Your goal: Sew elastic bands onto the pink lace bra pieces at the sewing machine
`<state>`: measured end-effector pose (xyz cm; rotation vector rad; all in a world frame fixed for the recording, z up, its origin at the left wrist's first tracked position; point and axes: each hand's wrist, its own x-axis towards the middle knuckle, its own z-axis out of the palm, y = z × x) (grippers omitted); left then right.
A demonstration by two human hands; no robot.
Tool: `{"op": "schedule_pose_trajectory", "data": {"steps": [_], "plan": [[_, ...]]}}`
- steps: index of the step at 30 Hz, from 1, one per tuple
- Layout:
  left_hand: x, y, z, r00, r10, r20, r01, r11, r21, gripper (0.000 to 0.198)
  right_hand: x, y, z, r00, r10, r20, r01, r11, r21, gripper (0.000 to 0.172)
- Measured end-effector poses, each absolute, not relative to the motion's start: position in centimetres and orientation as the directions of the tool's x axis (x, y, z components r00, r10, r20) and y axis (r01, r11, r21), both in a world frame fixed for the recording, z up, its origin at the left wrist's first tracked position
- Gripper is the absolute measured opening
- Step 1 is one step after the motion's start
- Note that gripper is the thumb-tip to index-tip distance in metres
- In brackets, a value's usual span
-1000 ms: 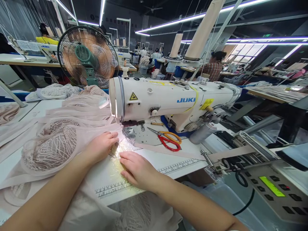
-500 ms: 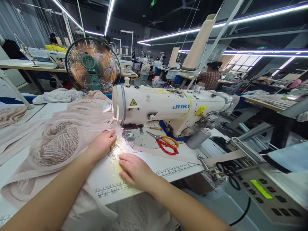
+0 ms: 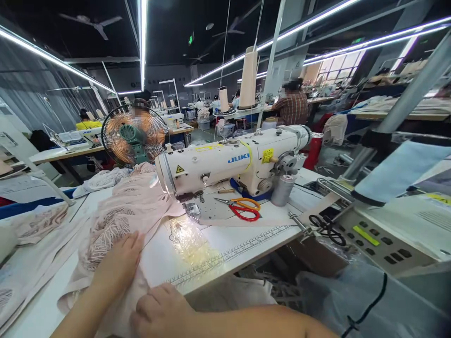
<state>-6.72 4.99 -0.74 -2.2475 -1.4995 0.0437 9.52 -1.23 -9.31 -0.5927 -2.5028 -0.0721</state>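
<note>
My left hand (image 3: 123, 258) lies on a pale pink lace garment piece (image 3: 112, 225) left of the sewing machine, its fingers stretched out flat over the cloth. At the table's front edge, my right hand (image 3: 162, 307) is closed, its fingers curled at the pale cloth hanging there; its fingertips are partly hidden. The cloth runs up to the needle area of the white sewing machine (image 3: 211, 166). Clear film over a yellow patch (image 3: 190, 241) covers the table below the needle. Scissors (image 3: 243, 209) with red and orange handles rest on the machine bed.
A grey thread spool (image 3: 283, 190) stands right of the scissors. A metal tape guide (image 3: 299, 223) is at the table's right edge, near a control box (image 3: 369, 234). A green fan (image 3: 134, 136) stands behind. Other people sit at machines farther back.
Both hands have moved away from the needle area, left and toward me. The right hand has gone from lying on the film to curling at the cloth. The view has tilted up and shifted.
</note>
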Motion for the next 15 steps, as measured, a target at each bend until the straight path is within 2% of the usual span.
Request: {"op": "schedule_pose_trajectory", "data": {"steps": [4, 6, 8, 10, 12, 13, 15], "plan": [[-10.9, 0.7, -0.4, 0.293, 0.938, 0.185, 0.83, -0.154, -0.536, 0.046, 8.9, -1.2, -8.3, -0.694, 0.462, 0.552, 0.518, 0.853, -0.063, 0.018], [-11.9, -0.4, -0.2, 0.237, 0.957, 0.164, 0.826, -0.11, -0.553, 0.051, 9.9, -1.0, -7.1, -0.723, 0.46, 0.516, 0.509, 0.859, -0.053, 0.017], [-12.3, -0.7, -0.1, 0.231, 0.96, 0.158, 0.846, -0.118, -0.52, 0.053, 10.9, -0.8, -6.0, -0.775, 0.443, 0.451, 0.476, 0.878, -0.044, 0.017], [-12.6, -0.5, 0.2, 0.247, 0.953, 0.178, 0.896, -0.154, -0.417, 0.05, 12.1, -0.6, -4.9, -0.824, 0.432, 0.366, 0.451, 0.892, -0.038, 0.017], [-12.9, -0.1, 0.9, 0.212, 0.952, 0.221, 0.959, -0.159, -0.236, 0.046, 13.5, -0.4, -3.8, -0.871, 0.418, 0.259, 0.414, 0.907, -0.074, 0.016], [-13.1, 0.0, 1.4, 0.156, 0.96, 0.232, 0.984, -0.13, -0.125, 0.046, 14.5, -0.3, -3.2, -0.883, 0.417, 0.217, 0.394, 0.908, -0.142, 0.015], [-13.3, 0.1, 2.9, 0.02, 0.975, 0.22, 0.994, -0.043, 0.103, 0.05, 16.9, -0.2, -1.8, -0.884, 0.432, 0.178, 0.333, 0.85, -0.407, 0.009]]}}
